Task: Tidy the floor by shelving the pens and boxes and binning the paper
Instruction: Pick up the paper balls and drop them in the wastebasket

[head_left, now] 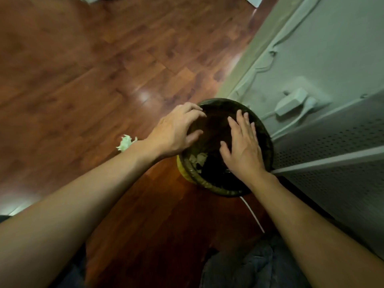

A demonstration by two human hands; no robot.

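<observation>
The fingers of the left hand (174, 134) are spread and a little curled, holding nothing, above the bin (261, 129) rim at its 10 o'clock side; the fingers of the right hand (243, 146) are also spread and flat, empty, over the dark mouth of the bin. Some crumpled paper (198, 159) already lies inside, near the 8 o'clock wall. I judge the next piece to take is the paper ball (125, 143) on the floor (93, 69), which lies at 9 o'clock from the left fingers, just beside the left wrist and partly hidden by it. It is a rough lump with no clear long axis. The left hand is much nearer to it; the right hand would have to cross the bin. Toward 9 and 12 o'clock the floor is open, so there is free room. At 3 o'clock the wall (332, 48) and a perforated panel (332, 146) stand close to the bin, and a thin white cord (252, 215) runs at 6 o'clock
</observation>
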